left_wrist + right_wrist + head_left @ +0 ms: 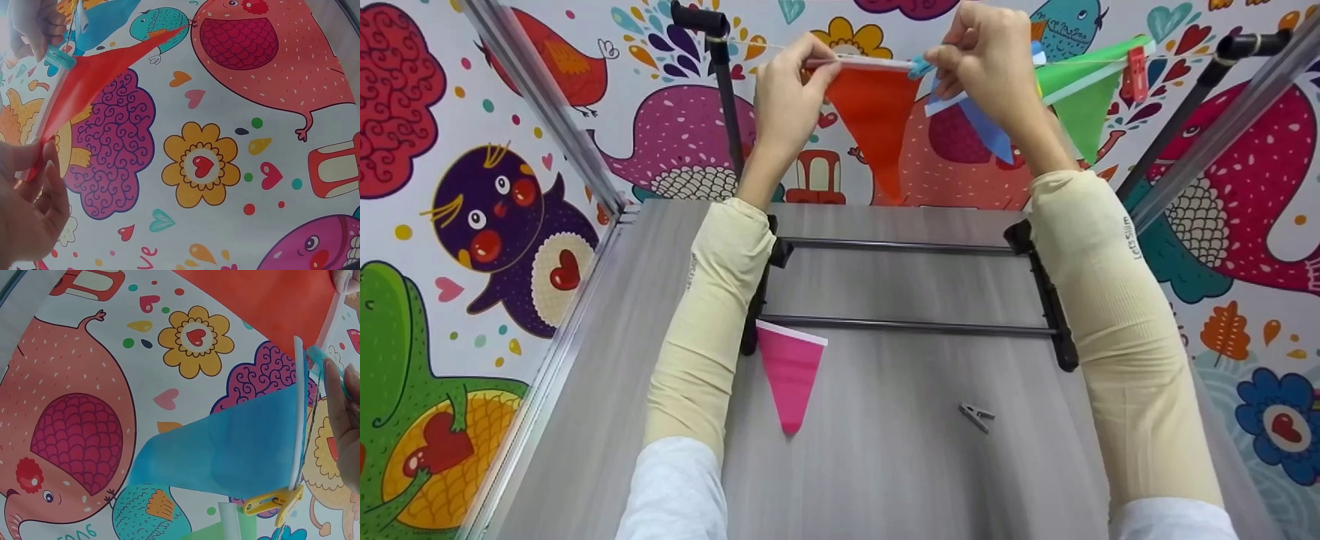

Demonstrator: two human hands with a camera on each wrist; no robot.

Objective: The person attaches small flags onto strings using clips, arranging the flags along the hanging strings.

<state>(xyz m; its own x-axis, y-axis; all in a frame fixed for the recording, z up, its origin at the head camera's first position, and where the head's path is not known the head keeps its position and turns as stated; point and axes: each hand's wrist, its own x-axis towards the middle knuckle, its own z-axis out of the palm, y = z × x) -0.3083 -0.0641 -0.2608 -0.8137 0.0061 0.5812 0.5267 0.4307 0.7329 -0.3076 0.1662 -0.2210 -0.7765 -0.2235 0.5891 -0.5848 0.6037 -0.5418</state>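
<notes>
At the upper left of the head view, my left hand [786, 94] pinches the top left corner of an orange-red pennant [877, 112] against a string. My right hand [997, 64] pinches a teal clothespin [919, 67] at that pennant's other top corner. In the right wrist view, a blue pennant [242, 444] hangs beside this hand, with a yellow clothespin [275, 502] on its white edge. A green pennant [1087, 105] hangs farther right under a red clothespin [1137, 75]. On the table lie a pink pennant [791, 379] and a grey clothespin [976, 416].
The string runs between two black posts [725, 97] of a stand whose crossbars [907, 325] lie low over the grey table [885, 465]. Metal rails [540, 112] flank the table, and a wall with cartoon animals rises behind.
</notes>
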